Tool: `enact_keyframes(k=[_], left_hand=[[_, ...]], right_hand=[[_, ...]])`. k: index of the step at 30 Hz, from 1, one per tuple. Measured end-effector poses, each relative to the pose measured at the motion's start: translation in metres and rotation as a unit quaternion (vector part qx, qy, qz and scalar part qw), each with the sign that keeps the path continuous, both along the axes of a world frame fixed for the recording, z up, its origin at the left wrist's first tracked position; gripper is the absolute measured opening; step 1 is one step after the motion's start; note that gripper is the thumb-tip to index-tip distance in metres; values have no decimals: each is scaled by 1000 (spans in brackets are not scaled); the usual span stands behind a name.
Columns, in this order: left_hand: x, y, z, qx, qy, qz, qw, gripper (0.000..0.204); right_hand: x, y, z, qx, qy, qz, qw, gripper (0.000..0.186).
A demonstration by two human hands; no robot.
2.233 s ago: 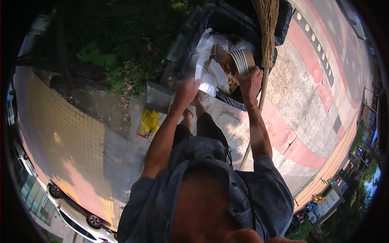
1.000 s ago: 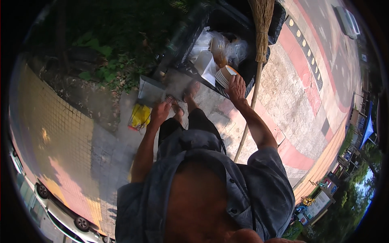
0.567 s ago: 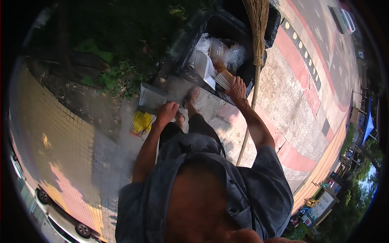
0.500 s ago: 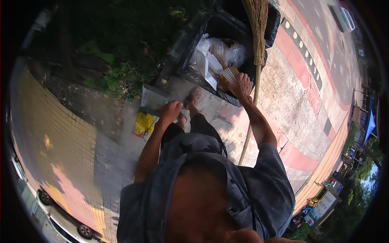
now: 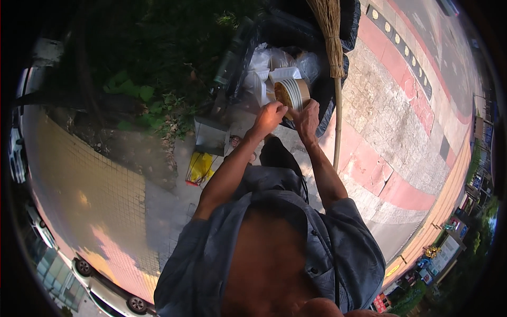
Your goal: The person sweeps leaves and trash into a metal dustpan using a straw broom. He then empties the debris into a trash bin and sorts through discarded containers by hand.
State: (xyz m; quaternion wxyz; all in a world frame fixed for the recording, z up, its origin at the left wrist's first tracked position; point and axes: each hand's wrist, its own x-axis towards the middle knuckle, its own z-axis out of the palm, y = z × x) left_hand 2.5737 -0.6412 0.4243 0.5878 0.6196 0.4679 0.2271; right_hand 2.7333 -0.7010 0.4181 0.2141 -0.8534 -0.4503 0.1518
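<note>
A stack of nested takeaway bowls (image 5: 297, 94), brown with white rims, is tilted on its side over the near part of the bin. My right hand (image 5: 307, 119) grips the stack from its right and lower side. At the bowls' lower left rim, my left hand (image 5: 270, 117) has its fingers closed on the edge. Food residue colours the inside of the front bowl. Behind the stack, the black-lined trash bin (image 5: 331, 108) holds white foam boxes (image 5: 285, 74) and clear plastic bags (image 5: 308, 65).
A straw broom (image 5: 331, 45) leans upright against the bin's right side, its handle reaching the pavement. Left of my feet stand a grey metal dustpan (image 5: 212, 138) and a yellow bag (image 5: 200, 167). Plants (image 5: 153, 103) border the bin on the left; parked cars line the far left.
My left hand has moved up and right from near the dustpan to the bowls. The right hand has tilted the stack, so its front opening shows. The view has shifted slightly.
</note>
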Motion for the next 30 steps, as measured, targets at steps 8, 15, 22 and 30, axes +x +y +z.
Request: enact_keyframes(k=[8,15,22,30], left_hand=[[41,17,-20,-74,-8,-7,997,32],[52,35,-39,-155,14,-28,987,26],[60,42,-42,-103,-7,-99,990,29],[56,40,-29,-144,88,-41,985,26]], right_hand=[[15,-3,-5,12,18,13,1000,73],[78,-3,-36,-13,348,125,929,67],[92,19,-52,2,248,158,956,52],[95,48,-52,-63,179,161,968,80]])
